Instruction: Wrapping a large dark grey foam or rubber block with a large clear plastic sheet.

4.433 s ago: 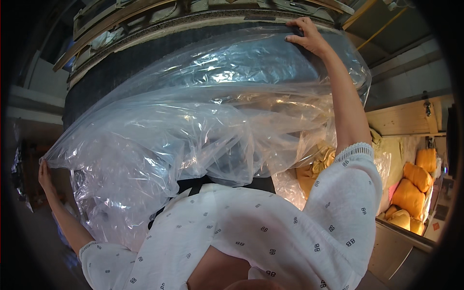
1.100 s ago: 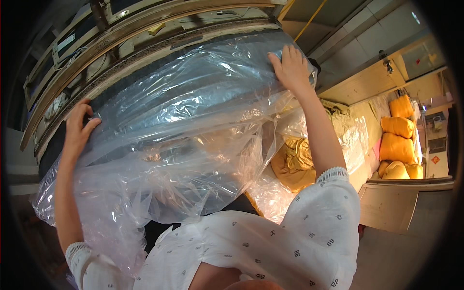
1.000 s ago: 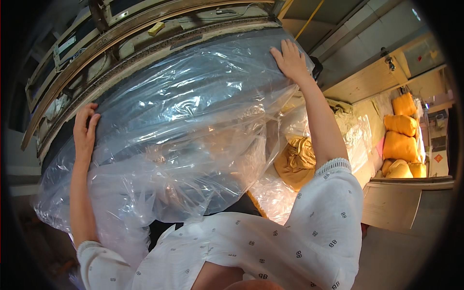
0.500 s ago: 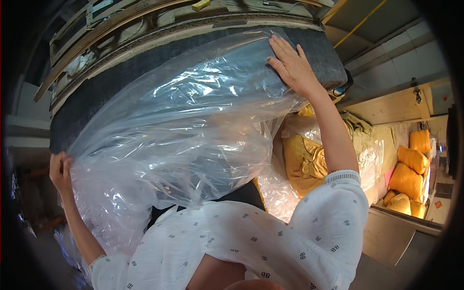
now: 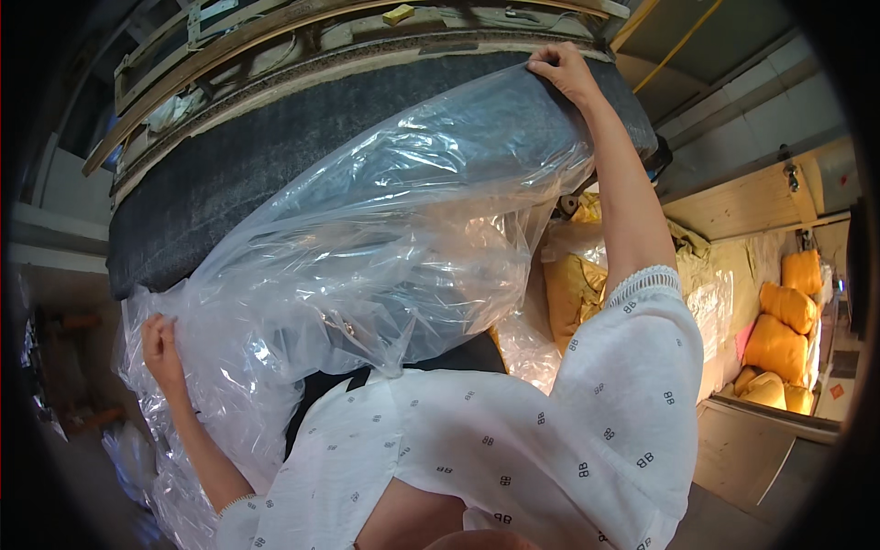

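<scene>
A large clear plastic sheet (image 5: 394,220) lies crumpled over the dark padded work surface (image 5: 220,174) and hangs down over its near edge toward my body. At the far right my right hand (image 5: 566,75) is closed in a pinch on the sheet's far corner. My left hand (image 5: 163,356) is at the near left, below the dark surface's edge, its fingers curled on the sheet's loose, folded part. Between the hands the sheet's far edge runs slantwise, leaving the dark surface bare at the back left.
A wooden rail (image 5: 220,78) runs along the back of the surface, with a small yellow block (image 5: 398,15) behind it. Yellow plastic-wrapped bundles (image 5: 576,293) sit at the right, and stacked orange bundles (image 5: 777,339) farther right. A wooden board (image 5: 733,206) stands nearby.
My right hand has gone from lying flat on the sheet to pinching its corner, slightly farther away. My left hand has moved right and nearer, and the sheet's left part has slid off the surface.
</scene>
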Available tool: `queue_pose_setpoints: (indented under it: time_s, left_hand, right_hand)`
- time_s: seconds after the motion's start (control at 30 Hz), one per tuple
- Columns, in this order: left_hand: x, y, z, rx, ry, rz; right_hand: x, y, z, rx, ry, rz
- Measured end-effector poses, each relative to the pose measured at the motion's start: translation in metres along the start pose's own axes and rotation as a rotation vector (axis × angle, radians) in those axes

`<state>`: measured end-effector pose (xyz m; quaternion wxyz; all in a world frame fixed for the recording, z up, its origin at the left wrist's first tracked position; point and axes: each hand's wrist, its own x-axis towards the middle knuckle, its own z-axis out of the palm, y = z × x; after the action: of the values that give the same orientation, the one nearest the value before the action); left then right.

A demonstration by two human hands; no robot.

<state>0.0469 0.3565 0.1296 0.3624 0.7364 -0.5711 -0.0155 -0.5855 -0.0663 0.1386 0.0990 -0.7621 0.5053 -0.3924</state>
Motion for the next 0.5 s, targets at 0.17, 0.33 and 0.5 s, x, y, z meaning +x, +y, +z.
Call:
queue_pose_setpoints:
  time_s: [0.17, 0.33, 0.5]
  left_hand:
    - [0.089, 0.032, 0.005, -0.639, 0.059, -0.281]
    - [0.165, -0.034, 0.041, -0.247, 0.01, -0.172]
    - [0.189, -0.033, 0.084, -0.249, 0.095, -0.179]
  right_hand:
    - [0.012, -0.023, -0.02, 0.55, -0.014, 0.285]
    - [0.008, -0.021, 0.001, 0.233, 0.247, 0.19]
    - [-0.006, -0.011, -0.001, 0.374, 0.168, 0.359]
